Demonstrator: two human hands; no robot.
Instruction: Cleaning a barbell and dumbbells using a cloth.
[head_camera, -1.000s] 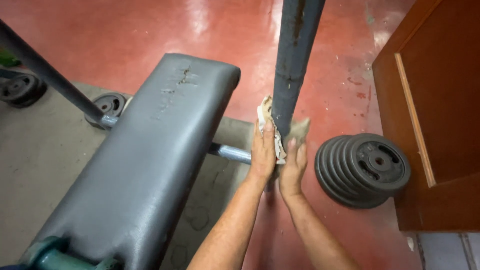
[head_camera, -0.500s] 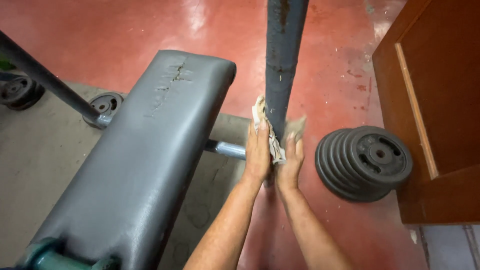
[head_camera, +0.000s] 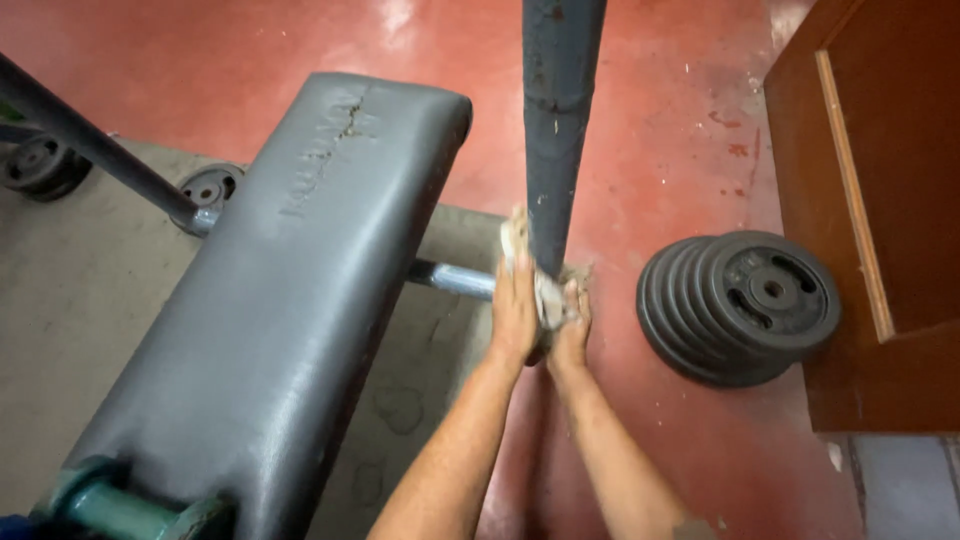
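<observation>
A dark grey upright post (head_camera: 556, 110) with chipped paint runs down from the top of the view. My left hand (head_camera: 513, 312) and my right hand (head_camera: 571, 335) press a dirty whitish rag (head_camera: 535, 272) around the post's lower part, one hand on each side. The rag wraps the post between my palms, and its ends stick out above my fingers. My forearms reach in from the bottom edge. The post's foot is hidden behind my hands.
A grey padded bench (head_camera: 270, 290) with cracked upholstery lies to the left. A barbell bar (head_camera: 90, 140) crosses under it, with a small plate (head_camera: 208, 190) on it. Several black weight plates (head_camera: 745, 305) lean against a brown wooden cabinet (head_camera: 880, 200). The floor is red, with a grey mat (head_camera: 70, 320).
Both hands have slid the rag lower down the post. My right hand's fingers have closed in tighter around it. The view has shifted slightly.
</observation>
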